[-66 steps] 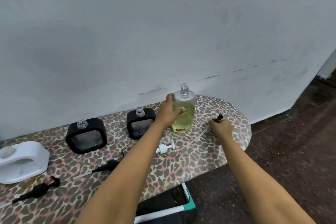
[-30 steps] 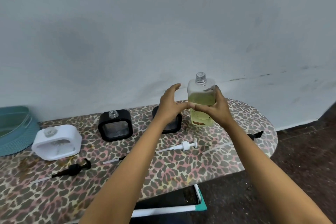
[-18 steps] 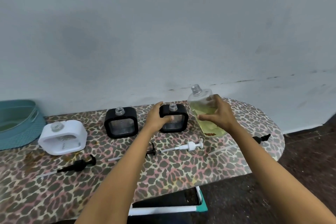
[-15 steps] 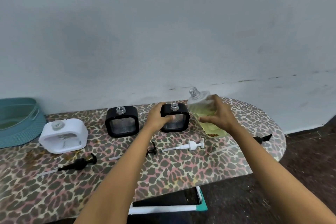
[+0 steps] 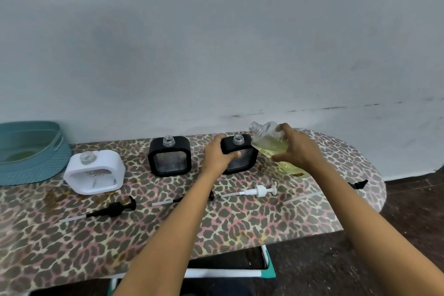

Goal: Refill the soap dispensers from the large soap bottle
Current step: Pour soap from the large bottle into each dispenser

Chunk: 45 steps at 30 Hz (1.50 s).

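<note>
Nearest the camera, both bare forearms reach out over the leopard-print table [image 5: 240, 226]. Short of the fingertips lie the loose pumps. A white pump [image 5: 258, 192] lies on its side between the two wrists. A black pump [image 5: 114, 208] lies well to the left of the left hand, and a second black pump [image 5: 171, 200] passes under the left forearm. A third black pump [image 5: 358, 184] sits at the table's edge, off to the right of the right wrist.

The left hand [image 5: 217, 154] grips the right black dispenser [image 5: 242, 163] at its upper left corner. Its fingers curl over the top edge and the thumb lies across the front window. The dispenser's open neck stands just right of those fingers.

The right hand [image 5: 296, 149] holds the large soap bottle [image 5: 269, 143], fingers wrapped round the clear body from the right and behind. The bottle is tilted left. Its uncapped neck points away from the right fingers and sits just above and right of the dispenser's neck, and yellow-green soap pools in its lower side.

Left of the left fingers stands the middle black dispenser [image 5: 169, 156], apart from them. Further left is the white dispenser [image 5: 95, 172], and both have open necks. A teal basket [image 5: 28, 154] sits at the far left, against the grey wall [image 5: 216, 43].
</note>
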Each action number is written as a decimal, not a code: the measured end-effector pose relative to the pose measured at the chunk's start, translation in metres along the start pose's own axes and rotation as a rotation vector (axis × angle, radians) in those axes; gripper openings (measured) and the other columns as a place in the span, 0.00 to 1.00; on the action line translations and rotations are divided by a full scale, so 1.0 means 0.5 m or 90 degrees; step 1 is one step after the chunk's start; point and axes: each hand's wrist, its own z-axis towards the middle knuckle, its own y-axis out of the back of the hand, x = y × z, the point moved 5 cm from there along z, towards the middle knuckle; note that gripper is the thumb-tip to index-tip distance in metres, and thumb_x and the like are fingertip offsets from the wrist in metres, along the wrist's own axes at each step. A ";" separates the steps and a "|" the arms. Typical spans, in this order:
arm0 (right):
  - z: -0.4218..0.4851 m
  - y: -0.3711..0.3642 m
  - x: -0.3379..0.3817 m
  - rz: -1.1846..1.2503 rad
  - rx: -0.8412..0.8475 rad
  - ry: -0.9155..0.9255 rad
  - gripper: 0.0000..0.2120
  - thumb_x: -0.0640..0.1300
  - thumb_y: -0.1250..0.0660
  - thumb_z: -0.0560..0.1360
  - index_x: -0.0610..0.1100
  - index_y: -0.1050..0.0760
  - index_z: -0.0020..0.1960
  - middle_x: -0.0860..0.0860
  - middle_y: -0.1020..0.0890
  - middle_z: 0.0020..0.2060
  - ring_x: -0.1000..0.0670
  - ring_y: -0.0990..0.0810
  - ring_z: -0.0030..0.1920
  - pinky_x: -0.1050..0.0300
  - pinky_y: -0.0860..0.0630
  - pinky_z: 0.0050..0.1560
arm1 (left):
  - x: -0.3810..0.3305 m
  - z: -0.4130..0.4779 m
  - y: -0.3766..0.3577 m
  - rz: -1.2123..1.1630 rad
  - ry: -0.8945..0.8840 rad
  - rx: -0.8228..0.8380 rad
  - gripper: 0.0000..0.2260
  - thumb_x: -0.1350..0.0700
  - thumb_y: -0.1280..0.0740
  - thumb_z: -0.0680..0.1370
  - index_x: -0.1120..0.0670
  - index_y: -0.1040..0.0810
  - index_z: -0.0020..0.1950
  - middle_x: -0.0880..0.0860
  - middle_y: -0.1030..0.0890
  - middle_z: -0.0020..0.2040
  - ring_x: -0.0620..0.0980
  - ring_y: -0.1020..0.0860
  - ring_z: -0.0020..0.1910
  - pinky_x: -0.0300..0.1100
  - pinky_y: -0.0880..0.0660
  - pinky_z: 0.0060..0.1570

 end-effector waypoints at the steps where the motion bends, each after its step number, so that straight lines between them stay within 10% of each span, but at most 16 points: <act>1: 0.001 0.002 0.000 -0.013 0.003 -0.003 0.36 0.52 0.21 0.62 0.51 0.36 0.63 0.48 0.21 0.54 0.46 0.22 0.49 0.51 0.23 0.44 | 0.000 -0.001 0.000 0.002 0.003 -0.001 0.23 0.58 0.24 0.68 0.56 0.26 0.60 0.53 0.22 0.55 0.49 0.24 0.53 0.38 0.29 0.51; 45: 0.021 0.051 0.048 -0.229 0.077 0.002 0.38 0.55 0.22 0.62 0.52 0.37 0.66 0.48 0.19 0.53 0.43 0.20 0.48 0.55 0.30 0.37 | -0.010 -0.006 -0.001 0.012 0.026 -0.020 0.21 0.59 0.24 0.68 0.57 0.26 0.58 0.53 0.21 0.53 0.48 0.25 0.49 0.38 0.29 0.47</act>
